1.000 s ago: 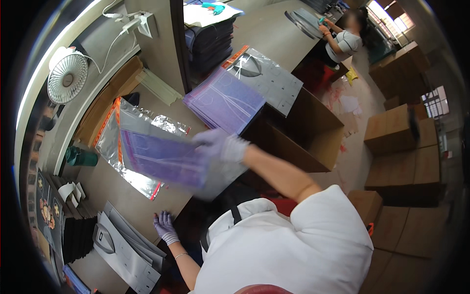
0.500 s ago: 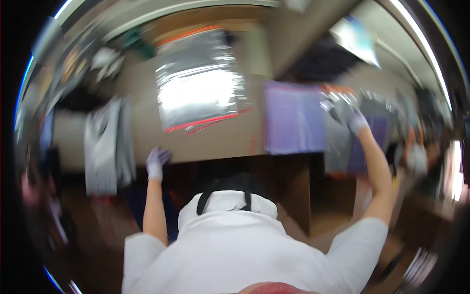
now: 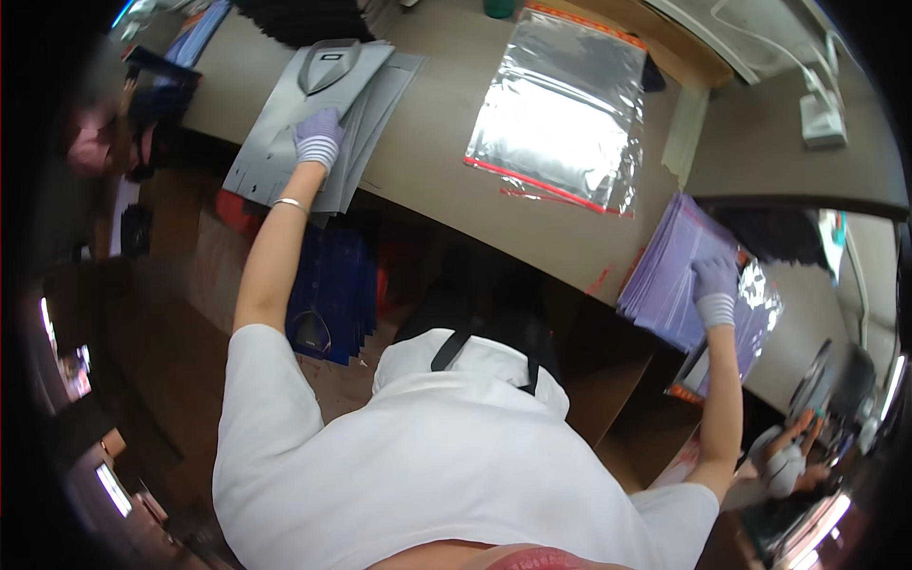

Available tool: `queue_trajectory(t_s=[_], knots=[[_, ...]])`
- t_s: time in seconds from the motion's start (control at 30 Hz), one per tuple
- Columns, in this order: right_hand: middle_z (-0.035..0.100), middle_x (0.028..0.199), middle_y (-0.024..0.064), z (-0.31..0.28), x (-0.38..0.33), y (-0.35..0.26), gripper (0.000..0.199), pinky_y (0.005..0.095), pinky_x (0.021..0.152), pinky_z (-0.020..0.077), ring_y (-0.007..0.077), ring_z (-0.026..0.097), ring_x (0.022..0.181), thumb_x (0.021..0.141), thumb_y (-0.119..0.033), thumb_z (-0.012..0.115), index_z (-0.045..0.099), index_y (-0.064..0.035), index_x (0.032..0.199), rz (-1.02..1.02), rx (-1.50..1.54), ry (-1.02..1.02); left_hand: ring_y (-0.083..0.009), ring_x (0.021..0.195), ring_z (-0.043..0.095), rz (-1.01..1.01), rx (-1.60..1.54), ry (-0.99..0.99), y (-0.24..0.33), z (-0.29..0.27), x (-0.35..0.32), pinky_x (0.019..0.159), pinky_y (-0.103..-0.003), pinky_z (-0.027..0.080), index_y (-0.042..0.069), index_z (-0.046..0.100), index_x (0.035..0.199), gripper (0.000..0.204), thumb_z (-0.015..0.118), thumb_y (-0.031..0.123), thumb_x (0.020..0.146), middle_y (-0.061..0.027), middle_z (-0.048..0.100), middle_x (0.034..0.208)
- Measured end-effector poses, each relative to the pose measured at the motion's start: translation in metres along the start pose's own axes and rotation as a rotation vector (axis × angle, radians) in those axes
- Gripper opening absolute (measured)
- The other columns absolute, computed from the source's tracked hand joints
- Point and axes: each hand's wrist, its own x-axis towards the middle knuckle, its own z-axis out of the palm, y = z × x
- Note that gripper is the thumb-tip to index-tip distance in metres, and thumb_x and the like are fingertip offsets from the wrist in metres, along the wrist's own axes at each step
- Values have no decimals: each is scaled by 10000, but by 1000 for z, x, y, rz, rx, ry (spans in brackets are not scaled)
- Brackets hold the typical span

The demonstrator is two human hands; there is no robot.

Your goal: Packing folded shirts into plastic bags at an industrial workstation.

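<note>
One gray shirt (image 3: 275, 114) lies on a gray pile (image 3: 380, 109) at the left of the tabletop (image 3: 442, 166). The left grip (image 3: 319, 131) is on the shirt and hides part of it; I cannot tell if it pinches the cloth. On the right, the right grip (image 3: 715, 276) touches a purple pile (image 3: 676, 261) and covers some of it; I cannot tell if it holds any. Shiny clear bags (image 3: 560, 104) lie between them, with bright glare. The top edge cuts off a dark pile (image 3: 309, 19) and a green thing (image 3: 499, 8).
</note>
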Motion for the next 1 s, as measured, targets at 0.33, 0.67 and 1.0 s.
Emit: queue_trajectory(t_s=[0.33,0.67,1.0], knots=[[358,1294,212,-85,52,-337,976,373,980,326,318,375,1185,547,-300,782,258,-21,1322,56,883,115,-48,591,474,430,-983,227,58,-293,-63,558,-182,421,116,341,1325,564,535,13,806,0,545,679],[640,856,126,-38,-36,-265,187,294,672,478,250,621,767,821,-58,548,579,11,993,704,684,896,-109,733,578,917,-1640,-23,244,-209,-90,663,-231,467,-7,574,974,162,551,64,830,-66,604,804],[559,1077,134,-12,-171,-277,317,313,836,418,213,527,923,832,-111,581,506,76,1077,1149,832,719,-304,812,572,1032,-682,-202,307,29,-3,746,-357,461,70,621,830,131,533,153,779,-140,590,835]])
